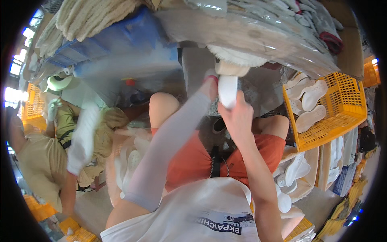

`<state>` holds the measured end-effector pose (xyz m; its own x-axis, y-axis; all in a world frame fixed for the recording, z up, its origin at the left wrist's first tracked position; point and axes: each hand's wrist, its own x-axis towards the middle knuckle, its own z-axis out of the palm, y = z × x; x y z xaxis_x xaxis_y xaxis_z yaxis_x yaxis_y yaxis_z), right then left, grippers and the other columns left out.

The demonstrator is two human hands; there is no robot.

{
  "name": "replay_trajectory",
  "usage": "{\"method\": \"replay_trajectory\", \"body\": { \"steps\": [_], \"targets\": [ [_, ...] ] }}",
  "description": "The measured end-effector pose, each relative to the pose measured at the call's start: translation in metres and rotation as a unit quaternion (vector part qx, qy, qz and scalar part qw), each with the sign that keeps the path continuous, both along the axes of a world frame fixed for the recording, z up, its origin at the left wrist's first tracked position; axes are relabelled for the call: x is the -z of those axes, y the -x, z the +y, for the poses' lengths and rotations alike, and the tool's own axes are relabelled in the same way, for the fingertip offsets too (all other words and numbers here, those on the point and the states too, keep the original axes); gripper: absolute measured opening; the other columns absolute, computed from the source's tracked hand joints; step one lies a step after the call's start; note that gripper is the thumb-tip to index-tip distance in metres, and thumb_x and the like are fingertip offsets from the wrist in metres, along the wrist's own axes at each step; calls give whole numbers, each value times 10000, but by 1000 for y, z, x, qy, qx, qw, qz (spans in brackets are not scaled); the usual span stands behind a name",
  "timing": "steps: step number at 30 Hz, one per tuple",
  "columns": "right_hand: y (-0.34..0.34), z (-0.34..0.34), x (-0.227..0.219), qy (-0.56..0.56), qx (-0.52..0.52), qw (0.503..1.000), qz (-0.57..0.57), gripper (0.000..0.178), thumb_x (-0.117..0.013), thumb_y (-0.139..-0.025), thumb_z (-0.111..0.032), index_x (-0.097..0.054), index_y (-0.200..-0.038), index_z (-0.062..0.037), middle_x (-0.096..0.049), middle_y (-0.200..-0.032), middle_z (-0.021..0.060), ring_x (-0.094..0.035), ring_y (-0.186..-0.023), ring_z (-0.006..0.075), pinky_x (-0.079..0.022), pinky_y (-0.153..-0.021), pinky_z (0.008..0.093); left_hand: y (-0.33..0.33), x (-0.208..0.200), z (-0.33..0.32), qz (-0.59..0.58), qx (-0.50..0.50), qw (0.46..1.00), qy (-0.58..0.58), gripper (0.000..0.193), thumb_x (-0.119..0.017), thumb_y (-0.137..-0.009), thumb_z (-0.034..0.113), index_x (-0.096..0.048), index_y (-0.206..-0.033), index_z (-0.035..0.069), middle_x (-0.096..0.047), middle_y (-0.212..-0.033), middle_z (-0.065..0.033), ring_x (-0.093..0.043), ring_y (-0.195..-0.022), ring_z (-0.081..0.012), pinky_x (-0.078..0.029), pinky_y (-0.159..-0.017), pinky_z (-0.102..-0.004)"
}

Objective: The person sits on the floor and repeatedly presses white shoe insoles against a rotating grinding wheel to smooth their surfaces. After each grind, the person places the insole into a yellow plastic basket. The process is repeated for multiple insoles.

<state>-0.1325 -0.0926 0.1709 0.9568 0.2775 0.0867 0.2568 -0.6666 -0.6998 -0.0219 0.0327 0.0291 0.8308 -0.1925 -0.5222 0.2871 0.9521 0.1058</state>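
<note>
My right hand [238, 117], bare, is closed around the near end of a white shoe sole [228, 92]. The far end of the sole meets a pale beige wheel [232, 68], with a fluffy white buffing wheel [238, 55] just beyond. A light grey sleeve with a pinkish-red edge covers my left forearm. At the sole's left side is my left hand [210, 82]; its fingers are blurred and partly hidden, so its grip cannot be made out.
On the right, a yellow crate [330, 131] holds several pale soles [314, 94]. More white soles [292, 173] lie below it and by my left knee. Plastic-covered gloves and cloths [258, 24] fill the far edge. A co-worker with gloved arms [82, 141] sits at left.
</note>
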Motion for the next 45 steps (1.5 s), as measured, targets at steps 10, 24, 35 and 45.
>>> {"method": "replay_trajectory", "body": {
  "steps": [10, 24, 35, 45],
  "targets": [
    [140, -168, 78, -502, 87, 801, 315, 839, -755, -738, 127, -425, -1504, 26, -584, -1429, 162, -599, -1315, 300, -526, -1088, 437, 81, -2, -27, -97, -92, 976, -173, 465, -532, -1067, 525, -653, -1203, 97, -723, -1056, -59, -682, -955, -225, -567, -876, -385],
    [136, -141, 67, 18, -65, 997, -27, 670, -812, -729, -13, -552, -1342, 62, -673, -1297, 204, -661, -1041, 344, -557, -907, 431, 106, 2, -56, -101, 99, 975, -169, 460, -431, -1117, 384, -466, -1470, 91, -621, -1343, -85, -594, -1206, -218, -487, -1053, -353],
    [16, -32, -23, 143, -126, 963, -190, 630, -754, -668, 25, -592, -1277, 42, -670, -1242, 193, -574, -1058, 359, -504, -892, 480, 45, -40, -29, -64, 101, 991, -60, 448, -459, -1090, 440, -625, -1327, 98, -689, -1176, -102, -675, -1068, -258, -564, -932, -405],
    [47, -111, 15, 8, -109, 979, -175, 513, -763, -660, -27, -690, -1167, 8, -679, -952, 147, -601, -931, 349, -491, -842, 471, 72, -38, -63, -121, 183, 966, -133, 841, -383, -1028, 702, -400, -1542, 36, -593, -1364, -177, -647, -1122, -307, -563, -951, -454]
  ]
}}
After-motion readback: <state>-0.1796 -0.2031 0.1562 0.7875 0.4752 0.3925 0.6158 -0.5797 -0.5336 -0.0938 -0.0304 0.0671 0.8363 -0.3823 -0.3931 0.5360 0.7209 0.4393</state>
